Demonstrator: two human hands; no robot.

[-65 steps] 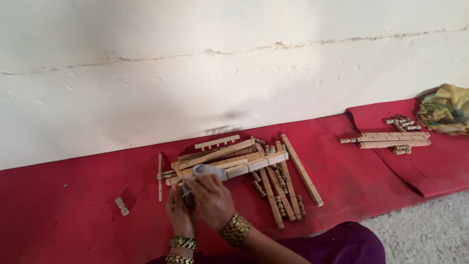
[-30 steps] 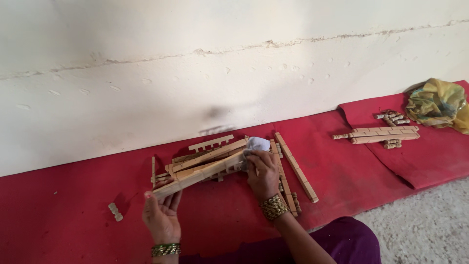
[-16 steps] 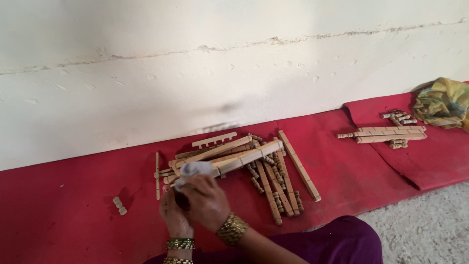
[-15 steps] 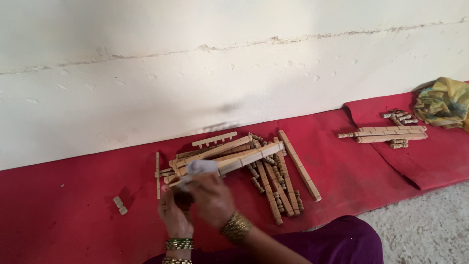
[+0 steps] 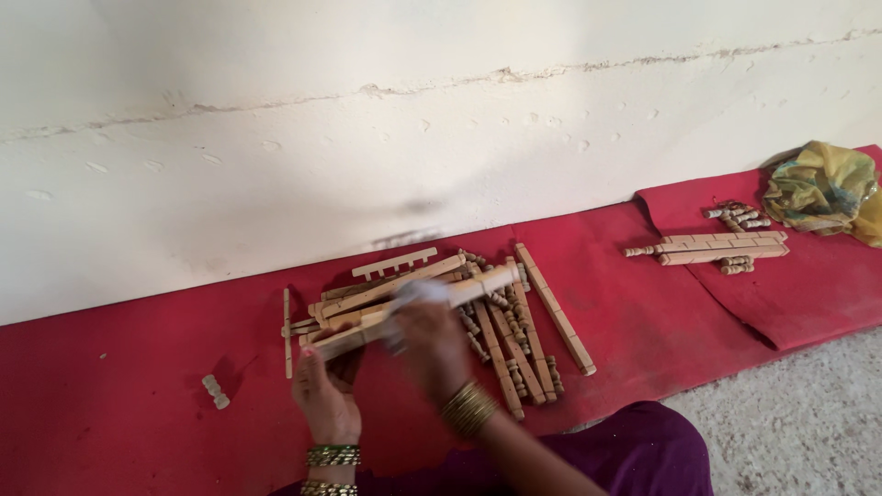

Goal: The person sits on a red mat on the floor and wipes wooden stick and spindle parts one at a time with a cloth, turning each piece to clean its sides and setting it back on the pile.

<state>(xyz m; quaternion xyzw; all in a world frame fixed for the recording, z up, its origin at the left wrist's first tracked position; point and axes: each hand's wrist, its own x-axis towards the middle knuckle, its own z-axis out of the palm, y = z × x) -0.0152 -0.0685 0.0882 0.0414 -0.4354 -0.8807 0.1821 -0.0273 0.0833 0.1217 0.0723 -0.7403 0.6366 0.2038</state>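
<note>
Our left hand (image 5: 323,397) clamped on near end of long wooden bar (image 5: 413,308), bar above wood pile (image 5: 496,331), long axis slanting up-right twd wall (image 5: 367,138), right hand (image 5: 432,344) blurred w/ pale cloth (image 5: 413,298) on bar's middle, grip can't tell.

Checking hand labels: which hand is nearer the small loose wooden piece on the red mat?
Left. The left hand is just right of the small wooden piece; the right hand is farther right.
</note>
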